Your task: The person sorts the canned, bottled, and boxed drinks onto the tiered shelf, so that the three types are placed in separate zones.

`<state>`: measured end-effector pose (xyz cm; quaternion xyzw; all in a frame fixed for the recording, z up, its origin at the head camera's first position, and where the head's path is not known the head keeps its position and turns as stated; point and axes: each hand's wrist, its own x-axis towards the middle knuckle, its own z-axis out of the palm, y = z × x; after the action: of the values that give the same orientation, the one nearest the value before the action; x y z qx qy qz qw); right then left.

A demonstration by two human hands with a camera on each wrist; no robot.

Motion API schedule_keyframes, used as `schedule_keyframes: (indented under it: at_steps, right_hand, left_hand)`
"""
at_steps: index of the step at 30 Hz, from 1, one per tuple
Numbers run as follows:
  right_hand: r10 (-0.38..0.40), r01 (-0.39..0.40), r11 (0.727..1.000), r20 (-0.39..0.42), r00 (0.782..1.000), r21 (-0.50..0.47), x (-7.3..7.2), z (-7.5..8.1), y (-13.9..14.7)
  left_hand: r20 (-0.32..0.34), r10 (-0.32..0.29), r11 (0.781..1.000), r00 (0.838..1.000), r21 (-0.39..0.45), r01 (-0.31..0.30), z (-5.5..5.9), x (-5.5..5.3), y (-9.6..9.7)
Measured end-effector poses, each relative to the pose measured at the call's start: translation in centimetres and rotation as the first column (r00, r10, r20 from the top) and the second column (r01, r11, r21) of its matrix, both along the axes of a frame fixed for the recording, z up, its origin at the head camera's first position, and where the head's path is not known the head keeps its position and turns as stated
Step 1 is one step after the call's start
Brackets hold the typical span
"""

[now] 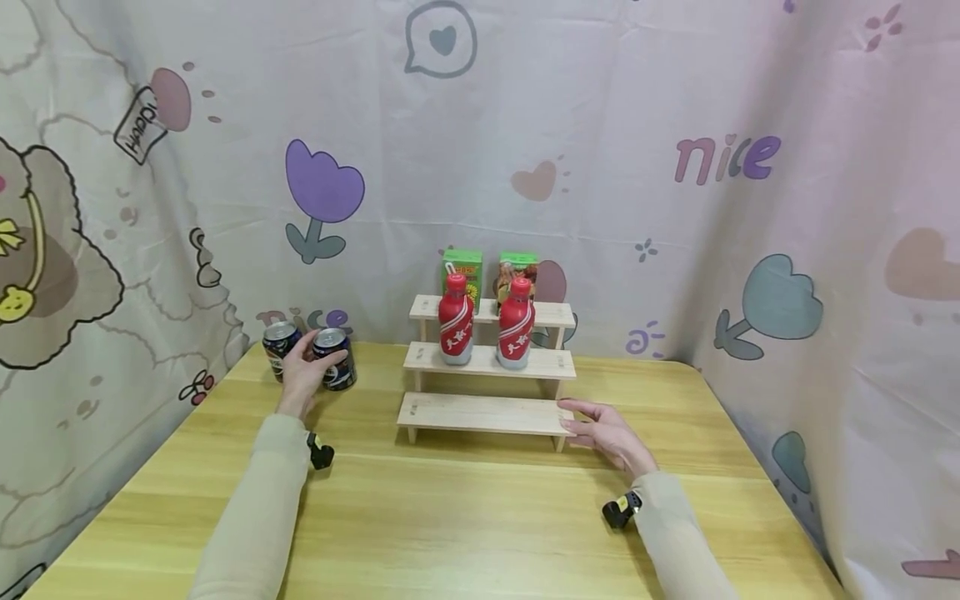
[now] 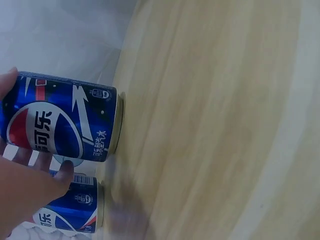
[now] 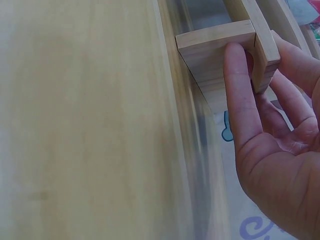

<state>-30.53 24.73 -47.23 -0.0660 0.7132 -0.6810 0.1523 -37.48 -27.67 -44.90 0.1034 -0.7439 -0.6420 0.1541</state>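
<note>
At the table's back left, my left hand (image 1: 302,377) holds a dark blue cola can (image 1: 341,377) between thumb and fingers. The can is upright, its printed side large in the left wrist view. A second cola can (image 1: 277,340) stands just to its left, partly behind the hand. My right hand (image 1: 611,437) grips the right end of the lowest board of a three-step wooden display stand (image 1: 472,412). In the right wrist view, the thumb (image 3: 240,85) lies against the board's underside near its leg, with the other fingers on the opposite side.
Two red-and-white bottles (image 1: 456,325) stand on the stand's middle step. Behind them, two green drink cartons (image 1: 472,265) sit on the top step. A patterned curtain (image 1: 600,100) hangs behind the wooden table (image 1: 450,525) and along both sides.
</note>
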Motion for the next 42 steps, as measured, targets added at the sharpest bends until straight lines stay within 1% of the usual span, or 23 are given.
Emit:
schedule_keyframes:
  at_steps: [3,7,10,12,15,19,23,29,33,39,42]
  right_hand:
    - [0.016,-0.016,1.0,-0.004,1.0,0.002,0.0,0.0,-0.1]
    - [0.009,-0.009,1.0,-0.003,1.0,0.007,0.1,0.1,-0.1]
    - [0.006,-0.006,1.0,-0.001,1.0,0.002,0.2,0.2,-0.2]
    - [0.003,-0.003,1.0,0.007,1.0,-0.008,0.2,0.2,-0.2]
    - [0.004,-0.003,1.0,0.009,1.0,-0.015,0.2,0.2,-0.1]
    - [0.004,-0.004,1.0,0.002,1.0,-0.002,0.1,0.1,-0.1]
    - [0.011,-0.011,1.0,0.001,1.0,-0.004,0.0,-0.1,0.0]
    - [0.015,-0.015,1.0,0.006,1.0,-0.01,0.0,-0.2,0.0]
    - [0.011,-0.011,1.0,0.008,1.0,-0.01,0.0,-0.2,0.0]
    - [0.006,-0.006,1.0,0.007,1.0,-0.004,0.0,-0.1,0.0]
    - [0.002,-0.002,1.0,0.012,1.0,-0.009,0.0,0.0,-0.1]
  left_hand:
    - [-0.004,0.014,0.999,1.0,-0.049,-0.014,-0.1,0.3,-0.1]
    - [-0.015,-0.015,0.996,1.0,-0.083,0.014,-0.2,0.4,-0.2]
    - [-0.02,-0.044,0.996,0.999,-0.082,0.042,-0.2,0.3,-0.2]
    - [-0.028,-0.05,0.996,0.998,-0.075,0.047,-0.2,0.2,-0.2]
    - [-0.04,-0.034,0.998,0.999,-0.051,0.032,-0.2,0.1,-0.2]
    - [-0.042,-0.004,0.999,0.999,-0.044,0.002,-0.1,0.3,-0.1]
    - [-0.026,0.006,0.999,1.0,-0.046,-0.007,-0.1,0.6,0.0]
    - [-0.002,-0.003,0.996,1.0,-0.092,0.003,0.0,1.2,0.1]
    - [-0.009,-0.023,0.989,1.0,-0.143,0.021,0.4,1.6,0.4]
    - [-0.035,-0.013,0.983,0.999,-0.183,0.006,1.0,2.3,1.1]
    - [-0.043,-0.023,0.979,0.999,-0.204,0.014,1.3,2.8,1.5]
